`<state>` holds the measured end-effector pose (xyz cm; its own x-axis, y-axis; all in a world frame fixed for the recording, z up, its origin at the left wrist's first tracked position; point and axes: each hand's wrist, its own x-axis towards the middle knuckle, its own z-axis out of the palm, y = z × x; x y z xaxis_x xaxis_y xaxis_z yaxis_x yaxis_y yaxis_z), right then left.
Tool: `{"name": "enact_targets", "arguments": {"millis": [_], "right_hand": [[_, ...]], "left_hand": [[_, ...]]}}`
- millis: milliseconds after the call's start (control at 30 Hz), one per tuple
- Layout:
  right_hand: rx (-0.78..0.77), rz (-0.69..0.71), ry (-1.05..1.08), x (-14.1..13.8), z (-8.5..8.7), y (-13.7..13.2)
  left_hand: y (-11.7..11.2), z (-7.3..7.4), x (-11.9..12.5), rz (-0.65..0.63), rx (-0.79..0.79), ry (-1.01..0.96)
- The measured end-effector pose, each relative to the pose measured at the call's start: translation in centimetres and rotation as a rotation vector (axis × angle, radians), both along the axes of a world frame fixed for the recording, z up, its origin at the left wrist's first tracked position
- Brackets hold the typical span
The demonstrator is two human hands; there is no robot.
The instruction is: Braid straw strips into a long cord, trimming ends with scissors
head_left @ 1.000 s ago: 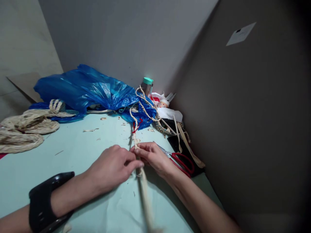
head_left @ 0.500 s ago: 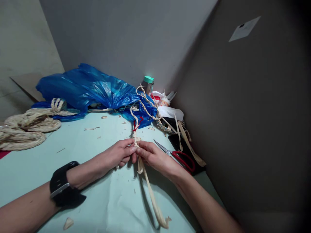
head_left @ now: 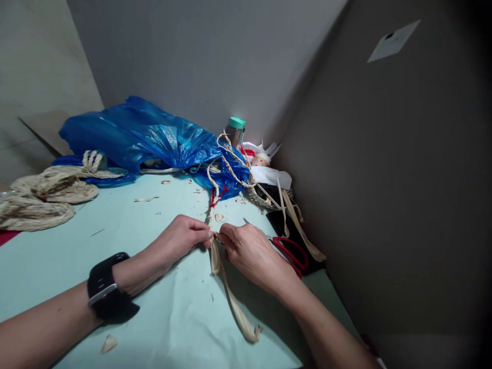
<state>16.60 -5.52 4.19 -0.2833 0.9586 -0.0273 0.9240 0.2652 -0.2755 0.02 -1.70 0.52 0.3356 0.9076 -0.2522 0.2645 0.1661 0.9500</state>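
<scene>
My left hand (head_left: 180, 240) and my right hand (head_left: 246, 250) meet fingertip to fingertip at the middle of the pale green table (head_left: 57, 266). Both pinch a braided cord of pale dried leaf strips (head_left: 212, 205), which runs back toward a blue plastic bag (head_left: 154, 138). A bit of red thread (head_left: 216, 195) is tied round the cord farther up. The loose strip ends (head_left: 234, 307) trail from my fingers toward me. A black watch is on my left wrist.
Red-handled scissors (head_left: 290, 251) lie just right of my right hand on a dark tray. Coils of braided fibre (head_left: 42, 197) sit at the left. A green-capped bottle (head_left: 234, 129), a cup and white bags crowd the corner. A dark wall stands close on the right.
My left hand has turned and drawn back a little, from lying over the cord to pinching it. The loose strip ends have swung into plain view. My right hand has shifted slightly over the scissors.
</scene>
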Motion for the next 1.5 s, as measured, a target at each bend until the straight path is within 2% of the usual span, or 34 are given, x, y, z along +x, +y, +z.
{"name": "enact_targets", "arguments": {"millis": [100, 200, 300, 367, 500, 533, 600, 667, 733, 833, 900, 1000, 1067, 1133, 1233, 1400, 1500], "right_hand": [[0.067, 0.040, 0.005, -0.3, -0.1, -0.4], [0.137, 0.143, -0.036, -0.9, -0.5, -1.1], [0.123, 0.218, -0.014, -0.9, -0.6, -1.2], [0.098, 0.186, 0.145, -0.5, -0.3, -0.9], [0.121, -0.035, 0.516, 0.5, 0.1, 0.2], [0.066, -0.050, 0.597, 0.5, -0.1, 0.4], [-0.161, -0.014, 0.773, 0.4, -0.8, 0.8], [-0.381, 0.015, 0.909, 0.0, -1.7, 1.1], [-0.444, 0.018, 0.923, -0.2, -2.5, 1.4], [-0.334, 0.044, 0.784, -0.2, -3.1, 1.8], [-0.250, 0.070, 0.703, 0.0, -3.1, 2.0], [-0.157, 0.065, 0.641, 0.1, -3.1, 2.0], [-0.135, 0.056, 0.653, 0.2, -3.4, 2.1], [-0.149, 0.051, 0.732, 0.1, -3.7, 2.1], [-0.233, 0.012, 0.932, -0.1, -4.0, 2.1], [-0.499, -0.128, 1.234, -0.5, -3.5, 1.5], [-0.596, -0.172, 1.306, -0.6, -3.4, 1.3]], "left_hand": [[0.1, 0.0, -0.2, -0.025, -0.075, -0.063], [0.2, 0.0, -0.4, -0.107, -0.144, -0.235], [0.2, 0.0, -0.5, -0.130, -0.186, -0.379], [0.2, 0.0, -0.5, -0.100, -0.213, -0.387], [-0.1, 0.5, -0.5, -0.057, -0.238, -0.374], [-0.2, 0.7, -0.5, -0.060, -0.237, -0.375], [-0.3, 0.9, -0.4, -0.094, -0.223, -0.362], [-0.3, 0.8, -0.4, -0.127, -0.173, -0.308], [-0.2, 0.6, -0.5, -0.142, -0.104, -0.206], [0.0, 0.4, -0.6, -0.189, 0.030, 0.020], [0.0, 0.8, -0.7, -0.216, 0.149, 0.205], [-0.2, 2.1, -0.8, -0.199, 0.351, 0.462], [-0.5, 3.1, -0.8, -0.202, 0.444, 0.562], [-0.9, 3.6, -0.5, -0.204, 0.516, 0.627], [-1.9, 3.1, 0.0, -0.224, 0.654, 0.691], [-3.4, 1.0, 0.5, -0.409, 0.835, 0.745], [-3.3, 1.2, 0.3, -0.484, 0.831, 0.760]]}}
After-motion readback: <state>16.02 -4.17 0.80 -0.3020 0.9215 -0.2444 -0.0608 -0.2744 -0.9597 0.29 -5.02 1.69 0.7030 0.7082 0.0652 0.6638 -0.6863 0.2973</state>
